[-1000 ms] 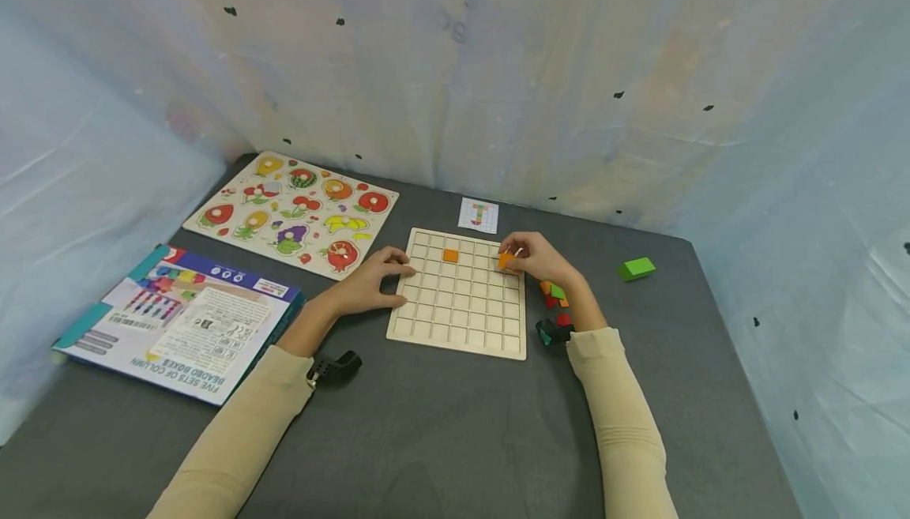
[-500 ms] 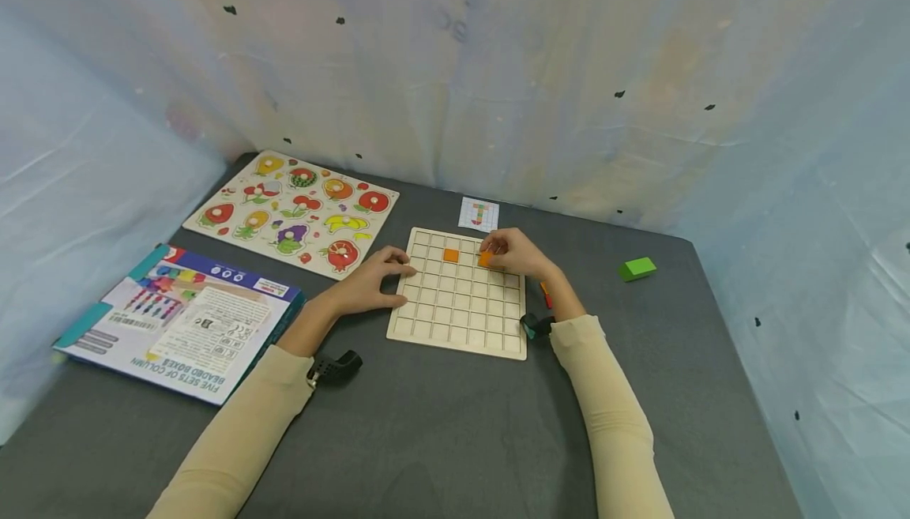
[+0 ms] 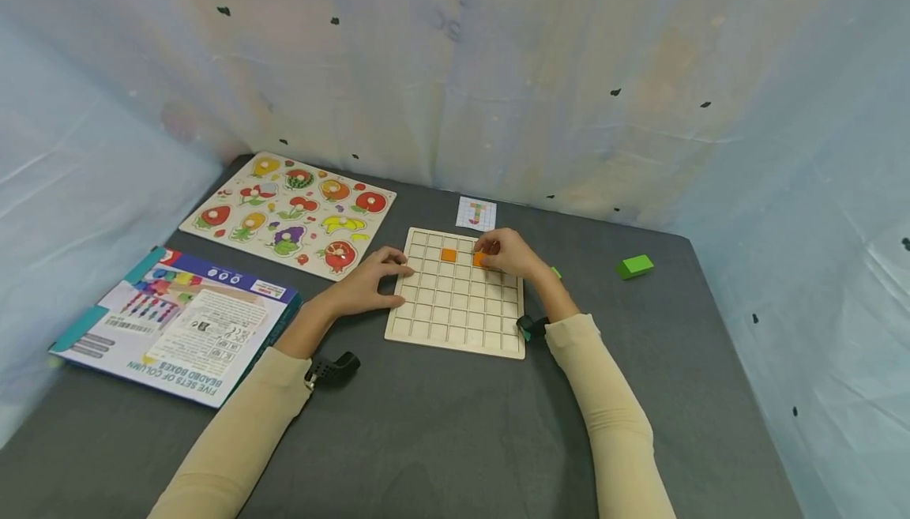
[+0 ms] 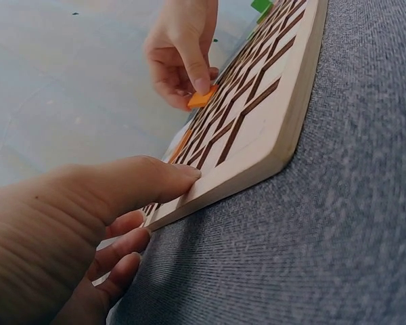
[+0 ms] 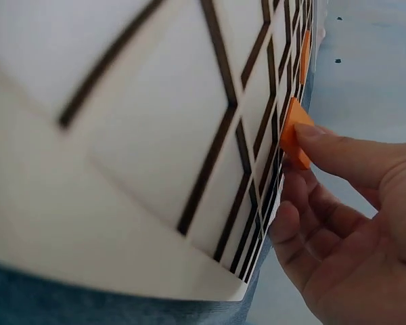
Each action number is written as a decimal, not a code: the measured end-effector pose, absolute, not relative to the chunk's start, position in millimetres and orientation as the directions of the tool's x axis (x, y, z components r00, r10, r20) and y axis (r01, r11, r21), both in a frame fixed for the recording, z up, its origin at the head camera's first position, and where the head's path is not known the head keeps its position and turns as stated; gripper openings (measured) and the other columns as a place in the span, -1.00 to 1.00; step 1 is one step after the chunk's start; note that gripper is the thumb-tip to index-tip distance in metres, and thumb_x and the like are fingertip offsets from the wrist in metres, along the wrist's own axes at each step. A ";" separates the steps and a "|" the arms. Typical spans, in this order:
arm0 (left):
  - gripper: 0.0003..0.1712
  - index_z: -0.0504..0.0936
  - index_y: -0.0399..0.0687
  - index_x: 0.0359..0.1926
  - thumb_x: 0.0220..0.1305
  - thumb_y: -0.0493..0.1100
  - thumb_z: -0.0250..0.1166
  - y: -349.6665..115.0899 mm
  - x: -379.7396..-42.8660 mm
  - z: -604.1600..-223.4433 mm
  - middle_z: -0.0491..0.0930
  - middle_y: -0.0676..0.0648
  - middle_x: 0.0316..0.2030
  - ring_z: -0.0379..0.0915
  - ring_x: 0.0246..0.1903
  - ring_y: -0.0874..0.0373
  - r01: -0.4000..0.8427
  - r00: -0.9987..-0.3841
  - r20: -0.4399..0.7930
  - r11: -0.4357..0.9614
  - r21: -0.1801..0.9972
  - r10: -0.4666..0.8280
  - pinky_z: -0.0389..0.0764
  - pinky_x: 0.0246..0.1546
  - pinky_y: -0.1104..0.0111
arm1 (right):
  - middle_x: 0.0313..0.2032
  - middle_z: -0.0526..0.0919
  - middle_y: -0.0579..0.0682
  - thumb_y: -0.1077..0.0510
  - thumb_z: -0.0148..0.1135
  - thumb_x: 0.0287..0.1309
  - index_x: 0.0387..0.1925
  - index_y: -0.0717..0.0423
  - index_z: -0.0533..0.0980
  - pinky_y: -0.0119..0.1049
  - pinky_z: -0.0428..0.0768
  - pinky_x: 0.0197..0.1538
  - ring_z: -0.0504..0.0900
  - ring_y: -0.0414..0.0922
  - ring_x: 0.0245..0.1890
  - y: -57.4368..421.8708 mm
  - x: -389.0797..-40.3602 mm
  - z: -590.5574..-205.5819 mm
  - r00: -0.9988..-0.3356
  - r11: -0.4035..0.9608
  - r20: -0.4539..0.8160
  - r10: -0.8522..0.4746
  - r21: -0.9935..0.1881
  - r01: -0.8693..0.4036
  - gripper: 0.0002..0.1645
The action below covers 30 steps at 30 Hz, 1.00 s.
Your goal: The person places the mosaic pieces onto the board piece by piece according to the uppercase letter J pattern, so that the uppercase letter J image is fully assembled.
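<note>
A square wooden grid board (image 3: 455,306) lies on the dark table. My left hand (image 3: 366,282) rests at its left edge; in the left wrist view the thumb (image 4: 155,177) lies on the rim with the other fingertips beside the edge. My right hand (image 3: 512,254) pinches an orange tile (image 5: 296,135) between thumb and fingers over the board's far right part. The tile is tilted against the grid, and its far side is hidden by the fingers. Another orange tile (image 3: 449,255) lies flat in a cell to the left.
A small pattern card (image 3: 476,213) lies behind the board. A green block (image 3: 635,267) sits to the right. Fruit puzzle board (image 3: 284,215) and a flat box (image 3: 185,325) lie left. Behind the right forearm a green piece (image 3: 556,272) peeks out.
My right hand has carried the orange tile leftward across the board's far right part and lowered it toward a cell. The loose pieces became mostly covered by the right forearm. My left hand stays put.
</note>
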<state>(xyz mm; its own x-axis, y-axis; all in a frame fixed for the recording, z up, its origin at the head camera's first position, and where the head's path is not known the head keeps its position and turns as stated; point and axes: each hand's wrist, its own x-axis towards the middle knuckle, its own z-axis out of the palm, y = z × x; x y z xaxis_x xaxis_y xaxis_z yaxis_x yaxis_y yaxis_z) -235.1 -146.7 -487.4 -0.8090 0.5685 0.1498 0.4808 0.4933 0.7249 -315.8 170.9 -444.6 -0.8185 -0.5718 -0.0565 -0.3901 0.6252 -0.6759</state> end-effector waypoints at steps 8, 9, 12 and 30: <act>-0.39 0.57 -0.22 0.25 0.20 -0.12 0.45 -147.5 -236.6 -488.2 0.29 -0.25 0.24 0.19 0.26 -0.16 0.494 -0.803 0.159 0.492 0.717 0.575 0.26 0.23 -0.10 | -0.19 0.61 0.18 0.36 0.29 0.24 0.00 0.30 0.63 -0.11 0.54 -0.14 0.56 0.03 -0.25 170.5 -314.5 -443.3 -0.827 0.650 -0.062 -0.559 -0.652 -0.390 -0.72; -0.39 0.56 -0.22 0.25 0.20 -0.12 0.45 -147.5 -236.5 -488.0 0.29 -0.25 0.24 0.19 0.26 -0.16 0.493 -0.803 0.157 0.492 0.718 0.576 0.26 0.24 -0.10 | -0.19 0.61 0.18 0.36 0.29 0.24 -0.01 0.30 0.62 -0.11 0.54 -0.14 0.56 0.03 -0.24 170.5 -314.7 -443.6 -0.827 0.650 -0.061 -0.559 -0.651 -0.392 -0.72; -0.39 0.56 -0.23 0.25 0.21 -0.11 0.44 -147.9 -236.7 -488.1 0.29 -0.25 0.24 0.19 0.26 -0.17 0.496 -0.801 0.158 0.491 0.716 0.577 0.26 0.23 -0.11 | -0.21 0.62 0.15 0.35 0.30 0.24 -0.05 0.30 0.62 -0.12 0.54 -0.13 0.57 0.02 -0.24 170.3 -315.2 -444.4 -0.825 0.649 -0.052 -0.562 -0.646 -0.402 -0.76; -0.38 0.56 -0.23 0.25 0.19 -0.11 0.45 -147.3 -235.9 -487.0 0.29 -0.25 0.25 0.18 0.27 -0.16 0.488 -0.803 0.153 0.490 0.722 0.576 0.25 0.25 -0.10 | -0.25 0.62 0.12 0.33 0.31 0.24 -0.12 0.29 0.65 -0.15 0.52 -0.17 0.54 -0.02 -0.29 169.5 -314.4 -444.7 -0.820 0.653 -0.048 -0.570 -0.632 -0.417 -0.82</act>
